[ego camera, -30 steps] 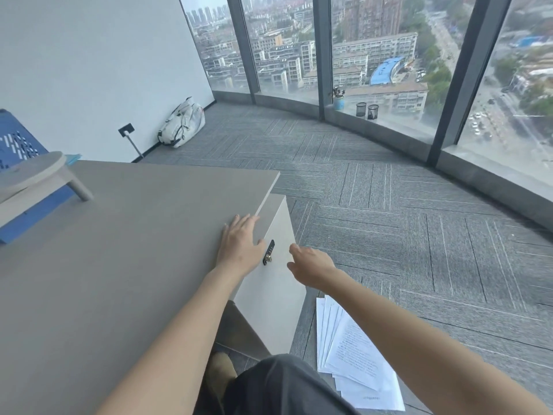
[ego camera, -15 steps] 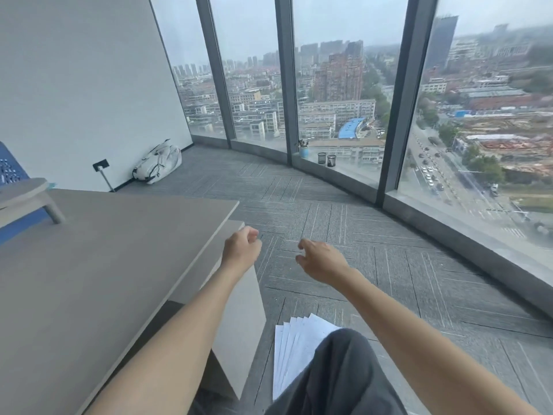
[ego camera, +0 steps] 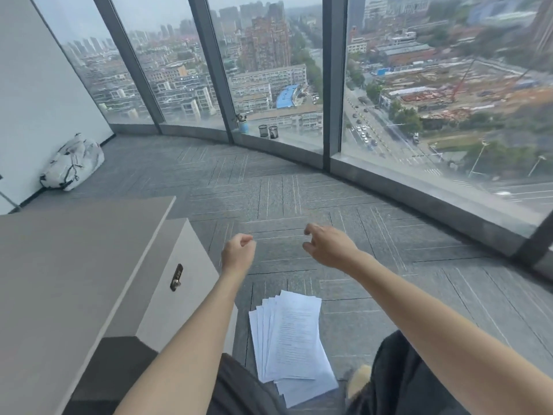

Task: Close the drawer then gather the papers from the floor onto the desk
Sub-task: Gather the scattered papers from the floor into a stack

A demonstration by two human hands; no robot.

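A fanned stack of white printed papers (ego camera: 291, 333) lies on the grey carpet between my legs. Left of it stands the pale drawer unit (ego camera: 185, 310) with a small dark lock (ego camera: 176, 277), tucked against the grey desk (ego camera: 74, 265). Its front shows no gap. My left hand (ego camera: 238, 253) hovers above the floor just right of the unit, curled into a loose fist and holding nothing. My right hand (ego camera: 327, 247) hangs in the air beyond the papers, with the fingers bent, the thumb apart from them and nothing in it. Neither hand touches the papers or the unit.
A white backpack (ego camera: 71, 163) leans on the wall at the far left. Two mesh pen cups (ego camera: 267, 131) and a blue pot (ego camera: 244, 125) stand on the curved window ledge (ego camera: 389, 181). My shoe (ego camera: 357, 381) rests right of the papers.
Both hands have left the drawer unit and moved right, out over the floor. My view has swung to the right, so the papers lie near the centre.
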